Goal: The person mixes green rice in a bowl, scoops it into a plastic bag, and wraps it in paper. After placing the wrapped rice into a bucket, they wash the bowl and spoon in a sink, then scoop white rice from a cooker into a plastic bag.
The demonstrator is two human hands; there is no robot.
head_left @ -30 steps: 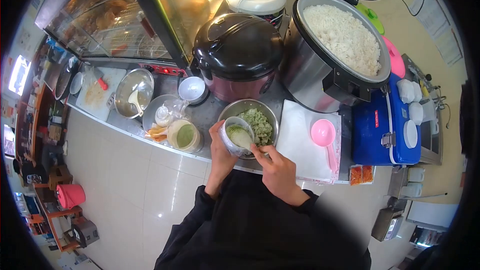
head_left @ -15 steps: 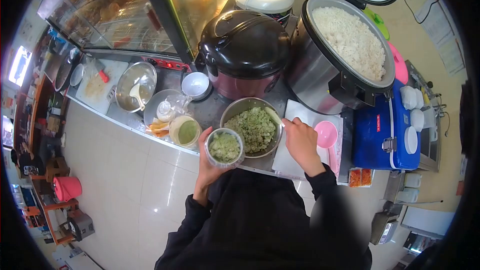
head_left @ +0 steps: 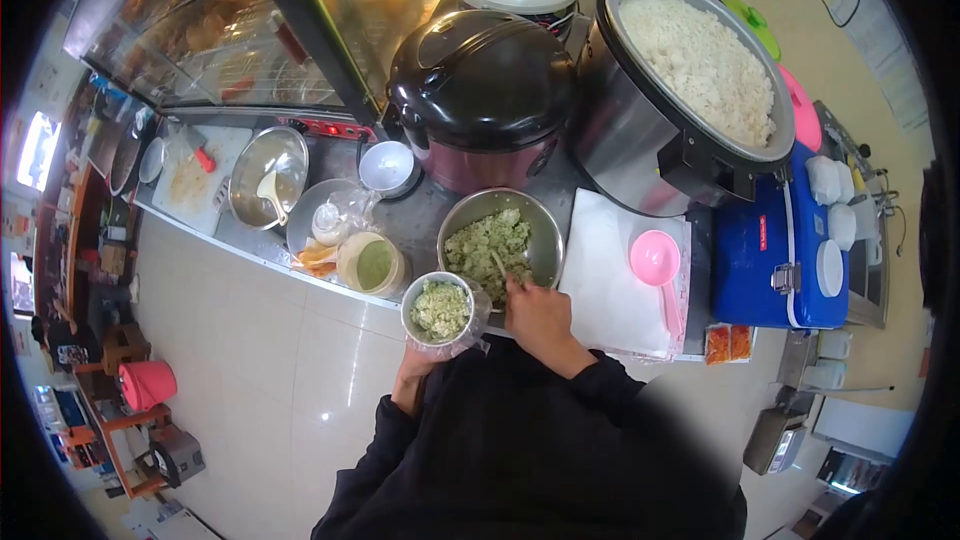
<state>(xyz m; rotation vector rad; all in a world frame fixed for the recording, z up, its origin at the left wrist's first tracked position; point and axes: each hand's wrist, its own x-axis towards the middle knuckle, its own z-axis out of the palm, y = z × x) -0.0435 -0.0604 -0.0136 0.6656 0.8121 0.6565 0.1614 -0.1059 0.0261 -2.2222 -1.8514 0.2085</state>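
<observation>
My left hand (head_left: 416,361) is wrapped around a small cup (head_left: 407,314), holding it up at the near edge of the counter. Pale green rice (head_left: 441,309) fills the cup, and clear plastic film hangs around its side. Beside it stands a steel bowl (head_left: 551,237) with more green rice (head_left: 489,238), heaped toward its left side. The fingers of my right hand (head_left: 541,322) close on the handle of a rice paddle (head_left: 499,263) at the bowl's near rim. The paddle's blade is down in the rice, mostly hidden.
Left of the cup is a tub of green powder (head_left: 374,265). A pink ladle (head_left: 655,258) lies on white paper (head_left: 605,285) at right. Behind stand a dark rice cooker (head_left: 485,90) and a large open cooker (head_left: 640,155) of white rice. A blue cooler (head_left: 750,260) is farther right.
My right hand has moved left and nearer, bringing the paddle from the bowl's right rim into the rice. The rice now sits more to the left. The cup is slightly lower and farther left.
</observation>
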